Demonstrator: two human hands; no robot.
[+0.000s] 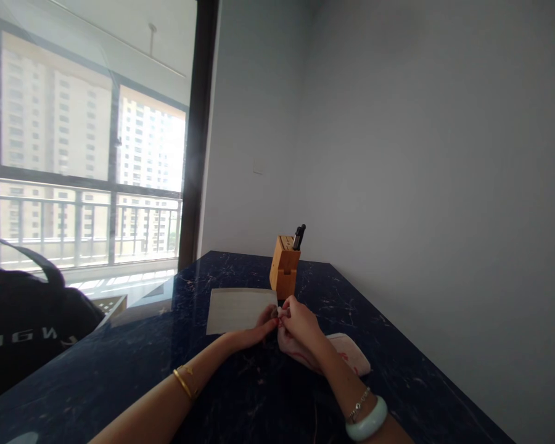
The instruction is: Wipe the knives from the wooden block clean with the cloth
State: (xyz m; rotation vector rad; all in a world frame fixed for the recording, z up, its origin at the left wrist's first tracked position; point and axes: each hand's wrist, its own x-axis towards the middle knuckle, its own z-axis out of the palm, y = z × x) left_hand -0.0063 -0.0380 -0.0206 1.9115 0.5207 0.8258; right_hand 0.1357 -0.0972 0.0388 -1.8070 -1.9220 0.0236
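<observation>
My left hand is at the right edge of a flat, pale grey rectangular piece, its thumb and fingers closed. What sits between those fingers is hidden, and I cannot tell whether the grey piece is held or only touched. Close beside it, my right hand pinches a pinkish-white cloth with red marks. Part of this cloth hangs below the right hand, and the rest lies under the wrist on the table. Both hands meet in front of a wooden knife block. Black-handled tools stand in the block.
The dark blue marbled table stretches out to a grey wall on the right. A black bag with pale lettering is at the left, beside the table edge. Beyond it are glass panes and a balcony railing.
</observation>
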